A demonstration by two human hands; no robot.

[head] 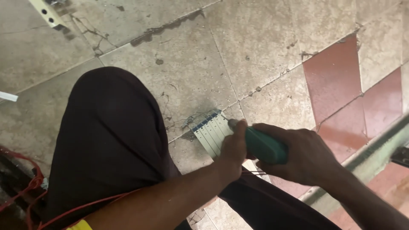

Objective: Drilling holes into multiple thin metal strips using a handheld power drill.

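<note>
A green-handled tool [264, 147] is clenched in the right hand [304, 157]. Just left of that grip, a white ribbed strip [211, 132] is pinned to the cracked tile floor [191, 64] by the left hand [234, 149], its grip closed on the strip's near end.

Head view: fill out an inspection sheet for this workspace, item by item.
Surface: cracked, stained beige tile floor with red tiles at right.
Job's things: green-handled tool; white ribbed strip with a dark blue end, lying on the floor.
Clutter: white perforated piece top left; white scrap at left edge.
Hands: right hand grips the tool; left hand is at its tip, over the strip.
Cables: red wires lower left.
Surroundings: person's dark-trousered knee; greenish rail at right.
</note>
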